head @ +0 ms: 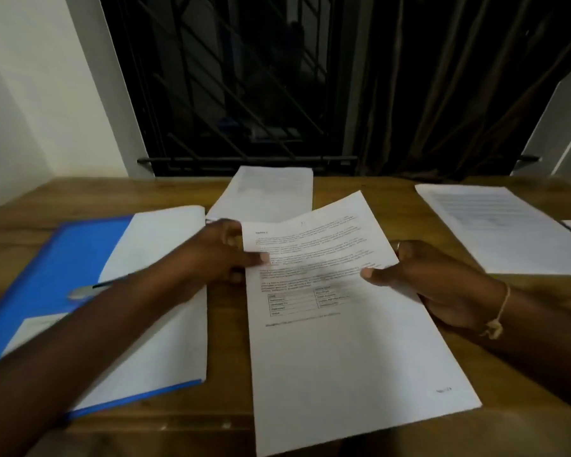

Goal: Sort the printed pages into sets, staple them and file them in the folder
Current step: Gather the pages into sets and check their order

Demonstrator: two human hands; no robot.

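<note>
item: printed page (337,324), text and a small form grid face up, held low over the wooden table (226,341); whether its near edge rests on the wood, cannot tell; one sheet or several, cannot tell
left hand (211,255): pinching the page's upper left edge, thumb on top
right hand (435,282): pinching the right edge, thumb on top, fingers beneath
step in hand, judged: assigning this page to a set
advice: read the heading and corner page number first; lay it square on its pile so a staple catches every sheet
far pile (267,192): back middle of the table
right pile (501,225): well apart, right side
blue folder (63,258): open at left, white sheets inside
room: barred window (238,87), dark curtain (459,77), pale wall (30,94)
</note>
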